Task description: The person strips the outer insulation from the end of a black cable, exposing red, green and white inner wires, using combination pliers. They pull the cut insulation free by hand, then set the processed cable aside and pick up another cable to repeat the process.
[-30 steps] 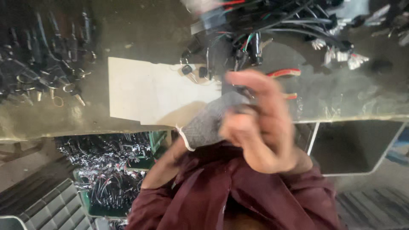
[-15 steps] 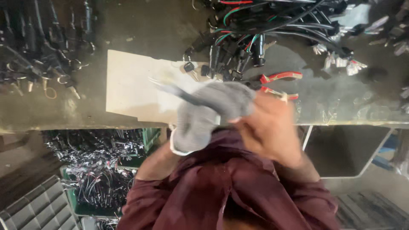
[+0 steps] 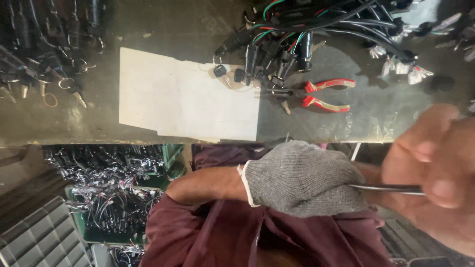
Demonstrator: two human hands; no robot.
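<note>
- A grey knitted glove is worn on the left hand (image 3: pixel 304 180), which is seen at lower centre of the frame, closed into a fist around one end of a thin dark rod (image 3: pixel 386 188).
- The left forearm is extended from the lower centre toward the right, bare between the glove cuff and a maroon sleeve (image 3: pixel 208 232).
- The right hand (image 3: pixel 435 168) is bare, blurred and very close to the camera at the right edge; its fingers are curled and the other end of the rod is pinched between them.
- The rod is held level between the two hands, below the table (image 3: pixel 99 123) edge.
- A pale sheet of card (image 3: pixel 183 96) is laid flat on the table at upper centre.
- Red-handled pliers (image 3: pixel 319 94) are lying just right of the card, touching a bundle of black wired connectors (image 3: pixel 297 34).
- A green crate (image 3: pixel 106 198) filled with wire parts is seen at lower left.
</note>
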